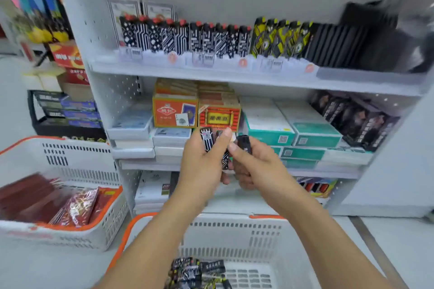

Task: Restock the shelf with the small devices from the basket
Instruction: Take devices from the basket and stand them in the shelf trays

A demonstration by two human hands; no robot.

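Both hands are raised in front of the middle shelf. My left hand [203,163] grips a few small black devices with white patterns [207,139], thumb across them. My right hand [251,166] holds one plain black device [245,144] upright, close beside the left hand. Below my arms, the white basket with an orange rim [234,230] holds several more patterned devices [197,272]. On the top shelf [211,73] stand rows of black-and-white devices with red caps [183,37], yellow-black ones [281,38] and plain black ones [338,46].
The middle shelf carries orange and red card boxes [197,110], teal boxes [293,134] and dark packs [354,119]. A second orange-rimmed basket [77,162] with red packets [77,206] sits at left. Stacked cartons [68,58] stand behind it.
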